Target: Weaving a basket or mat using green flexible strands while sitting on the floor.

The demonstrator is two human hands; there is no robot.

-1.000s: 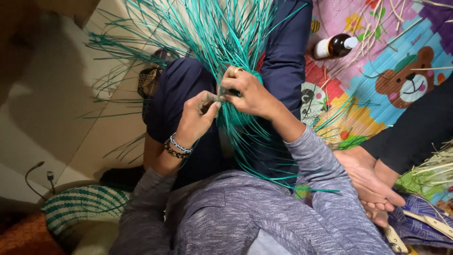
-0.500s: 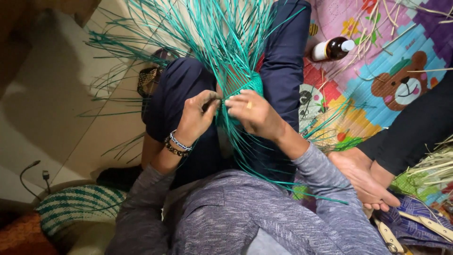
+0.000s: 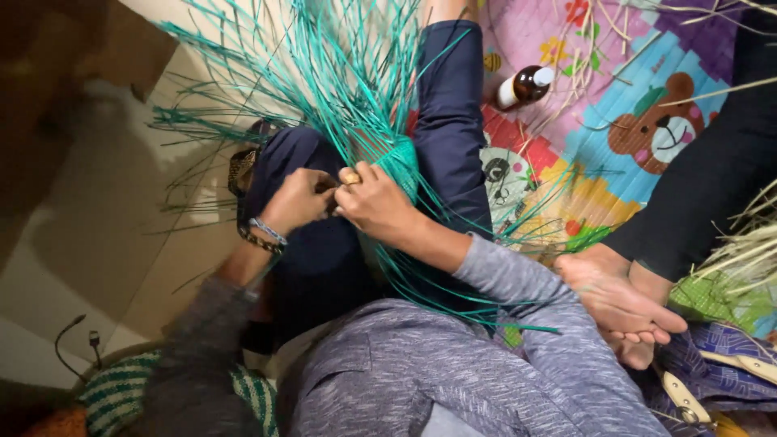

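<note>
Head view: we're mid-weave on the teal straw bundle (image 3: 368, 105).
Left hand (image 3: 295, 198) and right hand (image 3: 374, 202) pinch strands shut just below the woven teal patch (image 3: 401, 162); next we'd need one strand crossed, pulled snug.

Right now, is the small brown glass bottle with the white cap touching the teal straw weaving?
Apart. The head view shows the brown glass bottle lying on the colourful play mat, with bare mat between it and the teal straw weaving.
</note>
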